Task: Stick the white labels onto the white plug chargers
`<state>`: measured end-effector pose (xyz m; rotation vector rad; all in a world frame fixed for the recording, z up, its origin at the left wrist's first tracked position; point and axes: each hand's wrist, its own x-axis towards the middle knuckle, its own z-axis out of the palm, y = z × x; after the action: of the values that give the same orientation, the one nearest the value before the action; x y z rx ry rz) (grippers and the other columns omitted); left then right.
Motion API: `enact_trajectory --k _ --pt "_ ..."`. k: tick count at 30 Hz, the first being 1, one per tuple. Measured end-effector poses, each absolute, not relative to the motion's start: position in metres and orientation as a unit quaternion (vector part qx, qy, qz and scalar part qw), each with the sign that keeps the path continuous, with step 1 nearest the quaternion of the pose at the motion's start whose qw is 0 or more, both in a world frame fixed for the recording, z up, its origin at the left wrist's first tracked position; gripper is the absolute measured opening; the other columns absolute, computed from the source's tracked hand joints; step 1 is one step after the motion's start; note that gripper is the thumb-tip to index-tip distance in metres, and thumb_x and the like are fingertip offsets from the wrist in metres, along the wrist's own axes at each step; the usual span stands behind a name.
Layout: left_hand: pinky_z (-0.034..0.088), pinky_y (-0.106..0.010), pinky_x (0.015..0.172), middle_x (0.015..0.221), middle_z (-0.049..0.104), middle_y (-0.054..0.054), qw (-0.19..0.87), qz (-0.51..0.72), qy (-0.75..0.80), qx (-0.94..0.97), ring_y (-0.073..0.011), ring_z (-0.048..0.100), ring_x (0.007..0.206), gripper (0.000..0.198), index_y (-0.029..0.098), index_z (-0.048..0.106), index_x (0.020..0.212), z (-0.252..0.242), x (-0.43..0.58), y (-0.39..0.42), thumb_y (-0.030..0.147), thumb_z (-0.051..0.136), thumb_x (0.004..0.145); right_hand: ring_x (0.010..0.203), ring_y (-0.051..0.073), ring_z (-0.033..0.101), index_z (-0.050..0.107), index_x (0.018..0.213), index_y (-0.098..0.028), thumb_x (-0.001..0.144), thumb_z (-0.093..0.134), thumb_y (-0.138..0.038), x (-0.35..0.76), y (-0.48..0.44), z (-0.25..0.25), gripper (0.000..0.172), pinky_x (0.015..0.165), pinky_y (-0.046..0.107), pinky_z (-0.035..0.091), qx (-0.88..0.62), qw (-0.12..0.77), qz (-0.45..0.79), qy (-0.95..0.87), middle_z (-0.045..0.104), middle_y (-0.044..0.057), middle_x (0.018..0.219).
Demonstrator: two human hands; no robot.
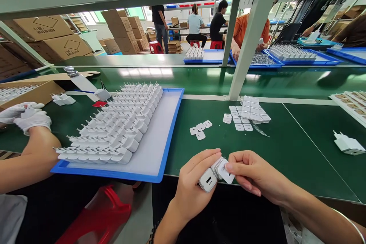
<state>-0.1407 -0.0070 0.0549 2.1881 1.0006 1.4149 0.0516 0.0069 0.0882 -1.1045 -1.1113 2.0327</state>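
My left hand [190, 185] is wrapped around white plug chargers; one charger [207, 180] faces me with two dark port slots in its end. Beside it, my right hand [254, 173] pinches a small white square cover plate [225, 171] between thumb and fingers, close against another charger's end. Whether plate and charger are joined, I cannot tell. Several loose cover plates [200, 127] lie on the green table [286, 152] just beyond my hands. Farther right is a stacked group of the same plates [251, 110], with a scrap of clear film [260, 130] beside it.
A blue-rimmed tray [174, 133] of upright chargers [114, 126] stands to the left. Past it are a co-worker's gloved hands [32, 116] and a cardboard box [42, 88]. A single charger [349, 143] lies at right. A slanted metal post [251, 38] rises behind the plates.
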Motion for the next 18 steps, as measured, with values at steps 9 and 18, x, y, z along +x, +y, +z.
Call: enact_trajectory --k 9,18 --pt "0.06 -0.032 0.097 0.123 0.071 -0.01 0.164 0.502 0.359 0.769 -0.021 0.07 0.112 0.05 0.021 0.064 0.125 0.0515 -0.141 -0.0078 -0.001 0.065 0.08 0.032 0.001 0.025 0.047 0.058 -0.019 0.078 0.078 -0.047 0.0442 0.0007 0.0895 0.046 0.04 0.021 0.016 -0.437 0.305 0.745 -0.4 0.049 -0.009 0.04" --pt "0.062 -0.032 0.094 0.119 0.073 -0.009 0.164 0.495 0.368 0.769 -0.0209 0.071 0.109 0.042 0.021 0.065 0.121 0.054 -0.1392 -0.01 0.004 0.066 0.082 0.031 0.002 0.025 0.048 0.058 -0.019 0.077 0.077 -0.048 0.0424 -0.0013 0.0951 0.045 0.038 0.02 0.015 -0.462 0.314 0.711 -0.427 0.049 -0.008 0.039"
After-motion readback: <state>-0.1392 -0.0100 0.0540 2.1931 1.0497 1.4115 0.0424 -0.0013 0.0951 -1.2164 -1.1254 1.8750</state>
